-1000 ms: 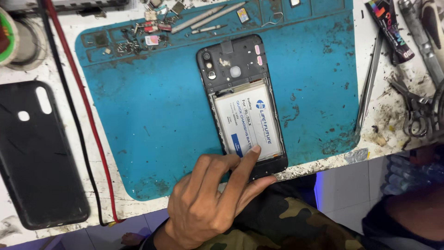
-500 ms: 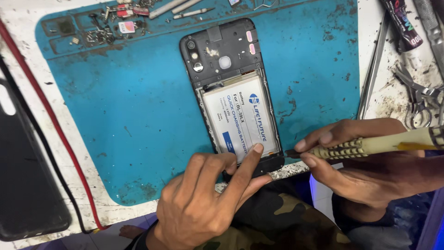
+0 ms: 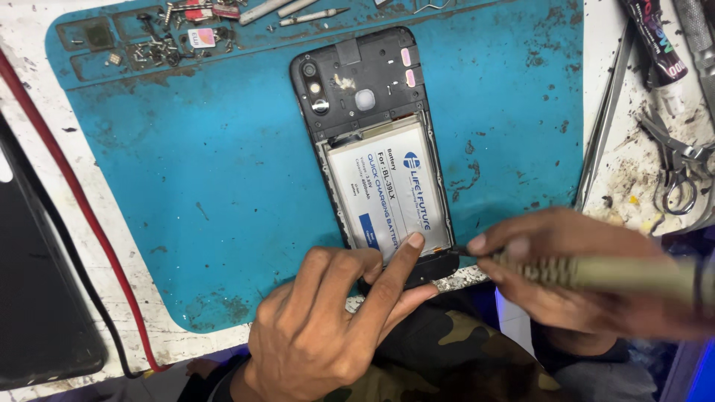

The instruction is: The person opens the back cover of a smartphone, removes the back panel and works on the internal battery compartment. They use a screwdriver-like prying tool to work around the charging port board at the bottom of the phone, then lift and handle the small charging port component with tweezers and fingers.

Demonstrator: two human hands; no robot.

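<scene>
An opened black phone [image 3: 357, 82] lies back-up on a blue work mat [image 3: 223, 186], its white battery [image 3: 387, 190] exposed. My left hand [image 3: 335, 327] rests at the phone's lower end, index fingertip pressing on the battery's bottom edge. My right hand [image 3: 588, 275] grips a screwdriver [image 3: 596, 272] with a knurled, pale handle; its tip touches the phone's lower right corner.
Small screws and parts [image 3: 156, 45] lie at the mat's top left. A removed black back cover [image 3: 37, 298] and a red cable [image 3: 82, 216] lie left. Tweezers [image 3: 603, 119], scissors [image 3: 678, 171] and a tube [image 3: 655, 37] sit on the dirty white bench at right.
My right hand came into view with the screwdriver and brought its tip to the phone's lower right corner. The left index finger has stayed on the battery.
</scene>
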